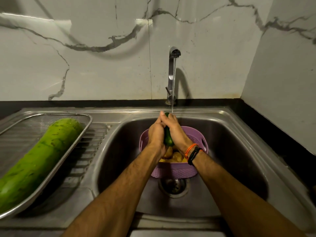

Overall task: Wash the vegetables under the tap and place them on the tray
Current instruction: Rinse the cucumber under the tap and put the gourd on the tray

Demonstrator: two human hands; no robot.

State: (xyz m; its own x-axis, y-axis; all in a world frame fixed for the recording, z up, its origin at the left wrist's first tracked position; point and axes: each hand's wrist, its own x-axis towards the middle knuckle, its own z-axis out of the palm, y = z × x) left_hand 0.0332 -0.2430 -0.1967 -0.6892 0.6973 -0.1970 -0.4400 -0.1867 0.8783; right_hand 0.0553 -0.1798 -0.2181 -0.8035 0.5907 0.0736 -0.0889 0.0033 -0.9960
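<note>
A dark green cucumber (168,140) is held between both hands over the sink, its far tip under the running water from the tap (172,72). My left hand (156,132) grips its left side and my right hand (174,130) wraps its right side. Below the hands sits a purple perforated basket (176,171) holding several yellowish potatoes (176,156). On the left drainboard, a steel mesh tray (85,124) carries a big light green bottle gourd (39,156).
The steel sink basin (230,151) has a drain (173,186) just in front of the basket. A black counter edge (266,124) runs along the back and right. Marble wall tiles rise behind the tap.
</note>
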